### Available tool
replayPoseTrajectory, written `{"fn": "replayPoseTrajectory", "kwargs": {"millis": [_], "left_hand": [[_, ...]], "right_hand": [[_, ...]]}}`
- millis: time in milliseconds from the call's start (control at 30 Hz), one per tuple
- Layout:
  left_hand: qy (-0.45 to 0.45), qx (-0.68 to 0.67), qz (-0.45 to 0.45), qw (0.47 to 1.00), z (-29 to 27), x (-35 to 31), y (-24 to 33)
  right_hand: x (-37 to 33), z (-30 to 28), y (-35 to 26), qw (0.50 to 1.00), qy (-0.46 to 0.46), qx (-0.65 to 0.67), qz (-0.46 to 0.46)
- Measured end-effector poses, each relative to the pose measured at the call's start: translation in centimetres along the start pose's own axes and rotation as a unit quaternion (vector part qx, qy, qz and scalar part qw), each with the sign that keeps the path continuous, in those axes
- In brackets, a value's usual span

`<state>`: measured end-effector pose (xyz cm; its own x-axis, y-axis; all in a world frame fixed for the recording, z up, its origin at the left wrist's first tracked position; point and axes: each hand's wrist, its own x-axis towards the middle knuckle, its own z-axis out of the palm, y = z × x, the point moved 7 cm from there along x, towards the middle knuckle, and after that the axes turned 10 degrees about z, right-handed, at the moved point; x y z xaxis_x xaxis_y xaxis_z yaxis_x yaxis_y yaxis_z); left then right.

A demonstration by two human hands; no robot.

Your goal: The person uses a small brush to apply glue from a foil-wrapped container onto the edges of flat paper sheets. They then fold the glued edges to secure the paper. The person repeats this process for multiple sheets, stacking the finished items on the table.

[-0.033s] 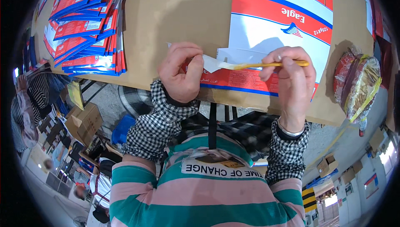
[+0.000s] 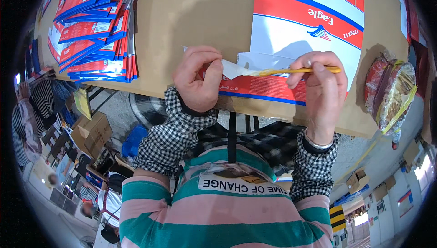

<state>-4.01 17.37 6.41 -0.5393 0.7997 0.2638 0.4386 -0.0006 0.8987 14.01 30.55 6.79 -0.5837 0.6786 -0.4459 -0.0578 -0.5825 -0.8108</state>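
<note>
A flat, unfolded carton in red, white and blue lies on the table before me. My left hand is closed in a pinch on a white flap at the carton's left end. Between the fingers of my right hand is a slim yellow-handled brush, held level and pointing left. Its pale tip meets the right part of the flap. Whether the bristles carry anything cannot be made out.
Stacked flat red, white and blue cartons lie at the table's left. Near the right edge sits a plastic-wrapped bundle with yellow tape. Below the table on the left are an open cardboard box and a blue container. Other people are farther left.
My right hand and the brush have shifted slightly to the right, and the brush tip has slid along the flap. My left hand stays in place.
</note>
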Motion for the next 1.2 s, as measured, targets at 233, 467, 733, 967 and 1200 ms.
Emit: {"fn": "replayPoseTrajectory", "kwargs": {"millis": [233, 467, 733, 967, 1200], "left_hand": [[0.004, -0.009, -0.009, 1.000, -0.1, -0.1, -0.1], [-0.001, 0.008, 0.011, 1.000, -0.2, -0.1, 0.1], [0.010, -0.010, -0.014, 1.000, -0.2, -0.2, -0.1], [0.009, -0.011, -0.015, 1.000, -0.2, -0.1, 0.0], [0.016, -0.016, -0.013, 1.000, -0.3, -0.3, -0.2]], "right_hand": [[0.0, 0.3, -0.1, 1.000, 0.002, 0.003, -0.008], [0.4, 0.4, -0.5, 0.998, 0.055, -0.001, -0.022], [0.3, 1.2, -0.4, 0.998, 0.045, -0.035, -0.027], [-0.2, 1.8, -1.0, 0.996, 0.037, -0.066, -0.043], [0.0, 2.4, -1.5, 0.993, 0.015, -0.102, -0.059]]}}
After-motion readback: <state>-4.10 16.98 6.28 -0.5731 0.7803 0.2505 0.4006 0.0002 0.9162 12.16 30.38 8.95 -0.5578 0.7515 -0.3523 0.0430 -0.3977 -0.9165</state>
